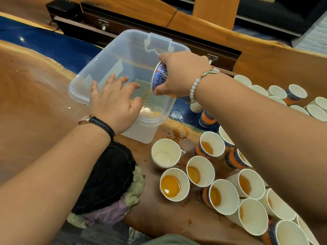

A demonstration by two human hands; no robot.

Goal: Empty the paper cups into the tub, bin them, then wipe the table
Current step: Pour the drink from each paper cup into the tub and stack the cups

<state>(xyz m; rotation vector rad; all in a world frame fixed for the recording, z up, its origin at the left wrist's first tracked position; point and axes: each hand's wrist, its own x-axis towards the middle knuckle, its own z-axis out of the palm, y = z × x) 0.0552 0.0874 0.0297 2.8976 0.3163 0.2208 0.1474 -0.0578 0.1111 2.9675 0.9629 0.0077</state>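
Right hand [182, 73] grips a patterned cup [160, 76], tipped sideways over the clear tub [113, 55], with amber liquid running in. Left hand [115, 105] is spread over the tub's near rim, probably resting on it; contact is unclear. More cups [175, 184], most holding amber liquid, stand on the worktop [35, 103] right of the tub, near a spill [178, 133]; rags [109, 174] lie under the left forearm.

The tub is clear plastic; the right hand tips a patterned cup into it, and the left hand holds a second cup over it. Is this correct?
Not quite. In the head view the left hand holds no cup: it lies open, fingers spread, at the near rim of the tub. The right hand does tip a patterned cup into it.
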